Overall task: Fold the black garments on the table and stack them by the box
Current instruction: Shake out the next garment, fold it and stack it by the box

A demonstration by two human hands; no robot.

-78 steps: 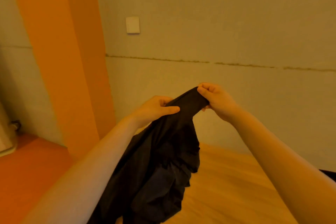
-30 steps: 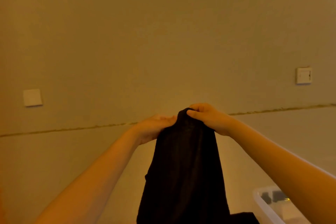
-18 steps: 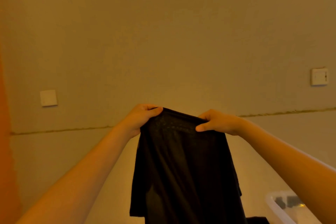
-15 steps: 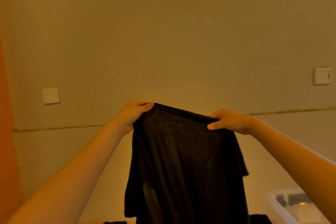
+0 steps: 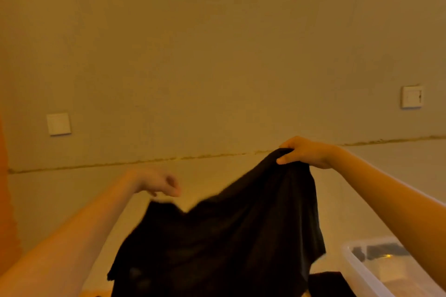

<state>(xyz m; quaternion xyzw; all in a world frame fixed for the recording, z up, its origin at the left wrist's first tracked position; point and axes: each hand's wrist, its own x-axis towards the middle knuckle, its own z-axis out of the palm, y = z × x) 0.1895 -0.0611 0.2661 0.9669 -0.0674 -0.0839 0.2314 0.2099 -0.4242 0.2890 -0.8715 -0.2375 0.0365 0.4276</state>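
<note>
Mid-unfurl step: right hand [image 5: 304, 152] pinched the garment [image 5: 224, 243] corner mid-frame, left hand [image 5: 156, 182] blurred, fingers loosely curled on nothing, cloth sagging beside the box [image 5: 366, 270]; next likely needed left regrip.

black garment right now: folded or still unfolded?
Unfolded. The black garment hangs loose in the air from the right hand, which pinches its top edge; the blurred left hand holds nothing.
</note>
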